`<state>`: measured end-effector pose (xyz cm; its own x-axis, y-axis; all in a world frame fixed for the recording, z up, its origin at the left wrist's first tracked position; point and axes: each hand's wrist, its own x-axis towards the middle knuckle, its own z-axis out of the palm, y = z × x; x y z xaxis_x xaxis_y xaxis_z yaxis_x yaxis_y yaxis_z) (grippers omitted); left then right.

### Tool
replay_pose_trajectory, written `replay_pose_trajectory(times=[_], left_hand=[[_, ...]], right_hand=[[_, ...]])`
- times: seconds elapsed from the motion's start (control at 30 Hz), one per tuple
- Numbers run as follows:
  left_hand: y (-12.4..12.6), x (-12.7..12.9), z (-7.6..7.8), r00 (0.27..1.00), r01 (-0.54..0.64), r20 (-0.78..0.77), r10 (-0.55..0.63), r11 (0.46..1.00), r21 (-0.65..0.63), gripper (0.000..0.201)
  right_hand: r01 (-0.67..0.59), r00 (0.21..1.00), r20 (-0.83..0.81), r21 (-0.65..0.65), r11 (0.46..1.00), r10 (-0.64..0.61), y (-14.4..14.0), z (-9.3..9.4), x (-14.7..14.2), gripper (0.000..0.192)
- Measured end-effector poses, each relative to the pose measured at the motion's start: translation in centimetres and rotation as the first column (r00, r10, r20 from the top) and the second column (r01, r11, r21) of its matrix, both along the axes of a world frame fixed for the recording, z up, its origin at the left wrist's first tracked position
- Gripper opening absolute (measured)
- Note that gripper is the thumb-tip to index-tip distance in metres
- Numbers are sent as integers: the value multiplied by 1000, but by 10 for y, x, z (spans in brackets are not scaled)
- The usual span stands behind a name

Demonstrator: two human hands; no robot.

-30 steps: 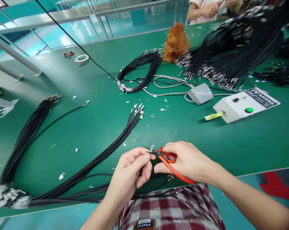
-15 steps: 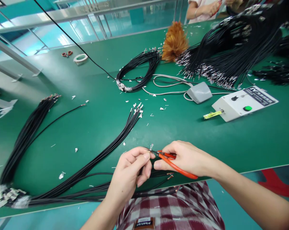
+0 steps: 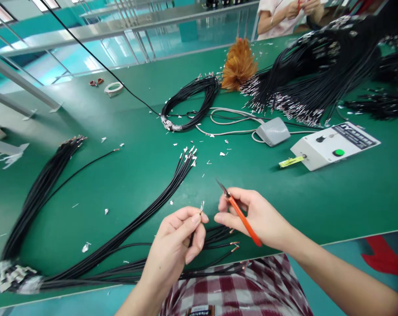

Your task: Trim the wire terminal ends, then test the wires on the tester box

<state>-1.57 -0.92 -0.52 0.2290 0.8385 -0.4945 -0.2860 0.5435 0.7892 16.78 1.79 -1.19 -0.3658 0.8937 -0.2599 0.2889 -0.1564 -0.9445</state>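
Note:
Pinched between the thumb and fingers of my left hand (image 3: pixel 177 235) is the end of a black cable (image 3: pixel 191 239), its pale stripped tip (image 3: pixel 202 206) poking up. My right hand (image 3: pixel 256 215) is closed around red-handled scissors (image 3: pixel 243 218), whose dark blades point up and left, apart from the cable. Beneath and beside my left hand run more black cables (image 3: pixel 218 237) with bare copper-coloured ends. A bundle of black cables with pale tips (image 3: pixel 159 193) fans out on the green table (image 3: pixel 251 171). At the lower left, tape wraps a bunch of white connectors (image 3: pixel 16 276).
A white control box with a green button (image 3: pixel 334 145) stands at right, near a grey pedal-like piece (image 3: pixel 273 131). Behind lie a coiled cable bundle (image 3: pixel 190 103), an orange-brown brush (image 3: pixel 238 66), a large cable pile (image 3: pixel 317 74) and a tape roll (image 3: pixel 113 88). Another person's hands (image 3: pixel 301 8) are at the top.
The scissors have moved away from the cable tip, up and to the right, their blades now pointing upward. My left hand still pinches the cable end, slightly lower and further left.

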Motion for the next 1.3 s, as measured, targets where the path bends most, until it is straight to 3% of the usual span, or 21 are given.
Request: replay_pose_trajectory(times=[0.1,0.23,0.47,0.63,0.77,0.9,1.03,1.17,1.3], left_hand=[[0,0,-2,999,22,26,-22,1000,-16,18],[-1,1,-2,1000,9,-16,-9,1000,28,19],[-4,9,-8,979,35,-203,-7,990,136,26],[-9,15,-9,904,55,-423,59,966,253,23],[-9,17,-10,902,58,-428,60,964,259,21],[-5,14,-9,939,102,-341,-51,986,133,24],[-4,13,-7,913,201,-386,-135,970,135,24],[-5,14,-3,862,315,-476,-173,919,236,25],[-4,14,-1,844,402,-481,-238,875,272,26]], right_hand=[[137,961,-237,-37,990,-142,-2,-4,-18,15],[192,900,-378,-102,976,-216,-3,-6,-32,19],[261,907,-323,-71,963,-270,-3,-4,-31,20],[305,916,-287,42,951,-281,-9,-9,-34,16],[327,892,-329,-6,945,-311,-10,-14,-35,18],[180,947,-270,0,984,-173,-3,-12,-17,14],[-20,1000,14,268,963,16,6,6,10,4],[-377,899,395,478,793,188,14,26,19,4],[-617,744,615,481,623,261,16,32,14,9]])
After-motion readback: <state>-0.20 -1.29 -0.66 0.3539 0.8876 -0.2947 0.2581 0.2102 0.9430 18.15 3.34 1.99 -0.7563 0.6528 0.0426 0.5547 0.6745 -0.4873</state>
